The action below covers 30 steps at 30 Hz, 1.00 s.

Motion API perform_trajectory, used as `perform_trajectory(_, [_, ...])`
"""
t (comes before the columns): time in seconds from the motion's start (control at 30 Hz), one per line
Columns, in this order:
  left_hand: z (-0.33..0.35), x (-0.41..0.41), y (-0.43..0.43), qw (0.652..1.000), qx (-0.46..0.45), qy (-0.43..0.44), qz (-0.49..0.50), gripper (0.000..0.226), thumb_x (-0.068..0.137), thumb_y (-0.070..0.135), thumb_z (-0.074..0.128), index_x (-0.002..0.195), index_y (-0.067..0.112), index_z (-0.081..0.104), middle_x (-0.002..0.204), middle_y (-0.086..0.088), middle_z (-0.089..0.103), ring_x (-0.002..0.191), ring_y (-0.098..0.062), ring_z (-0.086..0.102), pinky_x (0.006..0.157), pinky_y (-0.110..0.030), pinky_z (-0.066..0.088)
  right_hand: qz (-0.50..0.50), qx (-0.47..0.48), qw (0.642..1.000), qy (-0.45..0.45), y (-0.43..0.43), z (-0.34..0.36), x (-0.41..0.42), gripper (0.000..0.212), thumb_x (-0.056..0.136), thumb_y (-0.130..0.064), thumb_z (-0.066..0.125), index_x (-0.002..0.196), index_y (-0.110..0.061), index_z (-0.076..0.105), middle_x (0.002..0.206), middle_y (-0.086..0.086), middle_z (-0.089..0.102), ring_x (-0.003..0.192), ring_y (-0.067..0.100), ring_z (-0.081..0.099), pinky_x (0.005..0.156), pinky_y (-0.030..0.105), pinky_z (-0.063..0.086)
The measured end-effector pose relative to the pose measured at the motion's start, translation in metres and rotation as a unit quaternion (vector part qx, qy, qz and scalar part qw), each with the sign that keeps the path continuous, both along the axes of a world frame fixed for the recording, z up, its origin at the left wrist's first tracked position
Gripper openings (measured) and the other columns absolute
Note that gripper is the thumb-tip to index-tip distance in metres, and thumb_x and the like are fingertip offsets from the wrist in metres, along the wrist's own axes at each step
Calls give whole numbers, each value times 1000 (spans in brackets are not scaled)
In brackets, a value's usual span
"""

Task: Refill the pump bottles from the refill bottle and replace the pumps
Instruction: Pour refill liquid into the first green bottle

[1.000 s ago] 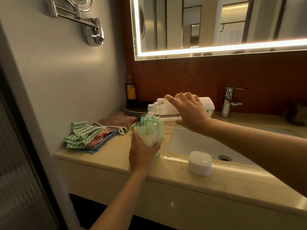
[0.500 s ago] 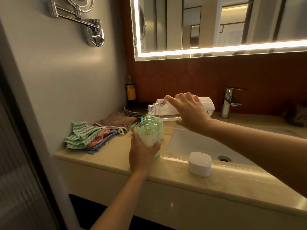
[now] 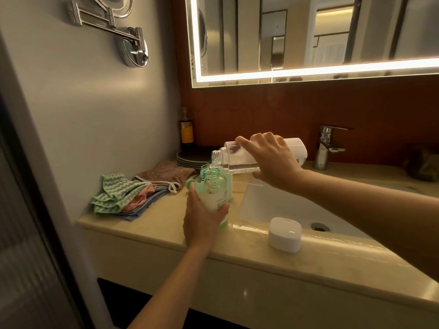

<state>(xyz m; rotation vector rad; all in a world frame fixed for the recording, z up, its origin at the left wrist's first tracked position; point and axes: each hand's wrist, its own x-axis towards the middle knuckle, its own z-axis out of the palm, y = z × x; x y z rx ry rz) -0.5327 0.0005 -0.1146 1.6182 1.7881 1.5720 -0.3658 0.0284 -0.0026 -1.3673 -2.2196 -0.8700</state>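
Refill bottle [image 3: 240,155], gripped by right hand [image 3: 273,160], tips over green pump bottle [image 3: 213,188] held by left hand [image 3: 202,224].

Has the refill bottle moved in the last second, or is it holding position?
No. The refill bottle sits at the same spot left of the faucet, its mouth over the neck of the green pump bottle, as before.
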Motion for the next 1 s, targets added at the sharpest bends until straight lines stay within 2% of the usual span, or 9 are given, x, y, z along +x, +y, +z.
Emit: perform_trajectory(1.0, [-3,-1,1,1000,16,6,-2,99,68,40,77,145,22,17,138,0,45,122,-22,47,90,-37,44,-3,-5,1000,-9,-4,3,-2,73,81,-21,66,142,-21,27,134,10,44,121,29,40,103,45,32])
